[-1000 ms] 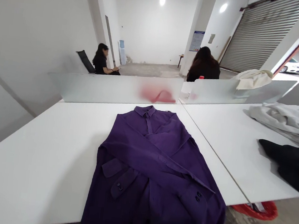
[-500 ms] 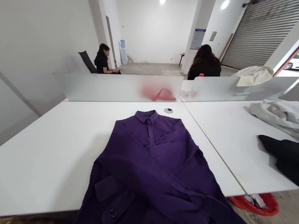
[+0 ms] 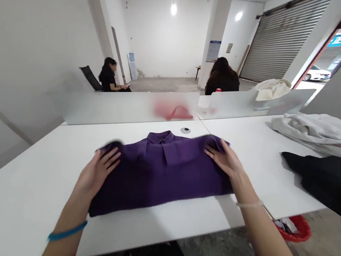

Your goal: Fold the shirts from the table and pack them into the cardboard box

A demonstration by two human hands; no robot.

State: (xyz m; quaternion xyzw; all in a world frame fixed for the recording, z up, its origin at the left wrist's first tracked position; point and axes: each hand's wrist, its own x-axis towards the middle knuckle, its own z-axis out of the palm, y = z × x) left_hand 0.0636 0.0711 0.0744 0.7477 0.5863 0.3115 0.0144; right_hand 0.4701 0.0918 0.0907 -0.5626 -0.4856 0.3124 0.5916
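A purple button-up shirt (image 3: 165,172) lies on the white table, its lower part folded up over its front toward the collar (image 3: 160,136). At the left end of the folded part, my left hand (image 3: 99,169) grips the cloth, fingers spread across it; a blue band circles that wrist. My right hand (image 3: 224,161) pinches the right end between thumb and fingers, with a pale band on the wrist. The cloth at both hands is slightly blurred. Sleeves and buttons are hidden under the fold.
Frosted dividers (image 3: 129,109) edge the white table (image 3: 29,177). To the right lie a black garment (image 3: 325,174) and a pile of light cloth (image 3: 318,130). A red bin (image 3: 300,229) stands on the floor below. Two people sit beyond the dividers.
Both my hands have come into view. The shirt's lower part, earlier hanging over the table's near edge, is now folded up and away over its front, covering the sleeves.
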